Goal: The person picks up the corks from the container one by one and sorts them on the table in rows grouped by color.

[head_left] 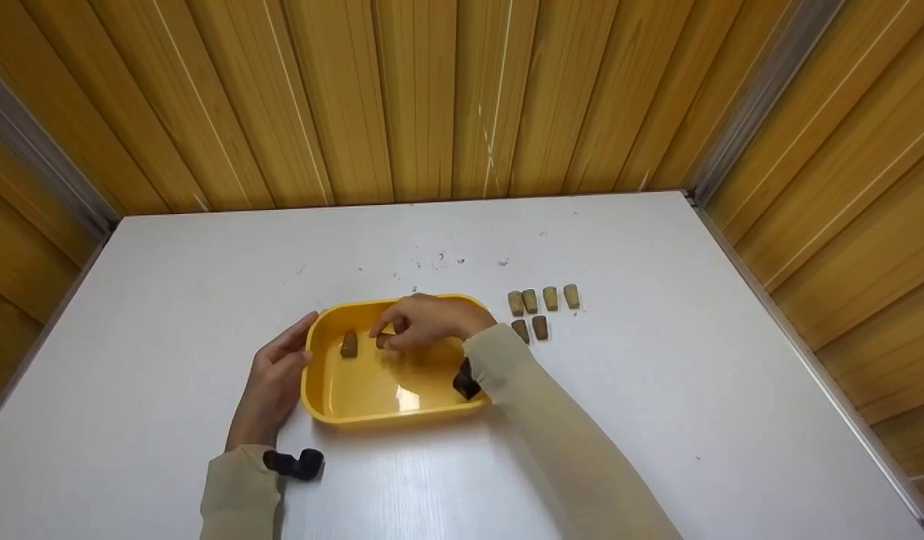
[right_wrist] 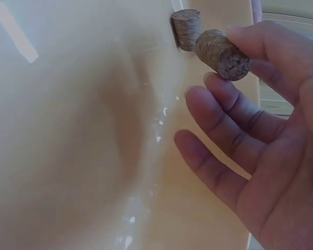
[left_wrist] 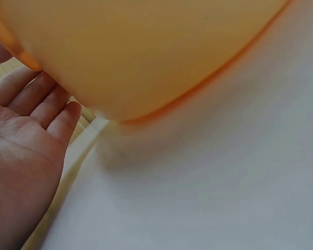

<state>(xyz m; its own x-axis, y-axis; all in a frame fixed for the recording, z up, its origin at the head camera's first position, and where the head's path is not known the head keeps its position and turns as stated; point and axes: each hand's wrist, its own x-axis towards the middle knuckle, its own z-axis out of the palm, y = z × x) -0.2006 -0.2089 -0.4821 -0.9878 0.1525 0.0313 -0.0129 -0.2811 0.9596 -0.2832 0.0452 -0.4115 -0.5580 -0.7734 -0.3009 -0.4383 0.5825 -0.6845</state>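
Observation:
A shallow yellow plastic tray (head_left: pixel 398 416) rests on the white table. My left hand (head_left: pixel 278 371) holds its left side, the thumb at the rim and the other fingers against the outer wall in the left wrist view. Inside the tray, my right hand (head_left: pixel 421 322) pinches a brown cork stopper (right_wrist: pixel 221 54) between thumb and fingertips. Its remaining fingers are spread in the right wrist view. Another brown cork stopper (head_left: pixel 349 344) stands in the tray by its left wall, just beyond the held one in the right wrist view.
Right of the tray, several pale cork stoppers (head_left: pixel 550 298) lie in a row on the table (head_left: pixel 627 420). Nearer me are two darker stoppers (head_left: pixel 540 328). Wood-patterned walls (head_left: pixel 417 97) border the table's back and sides. Dark specks mark the surface behind the tray.

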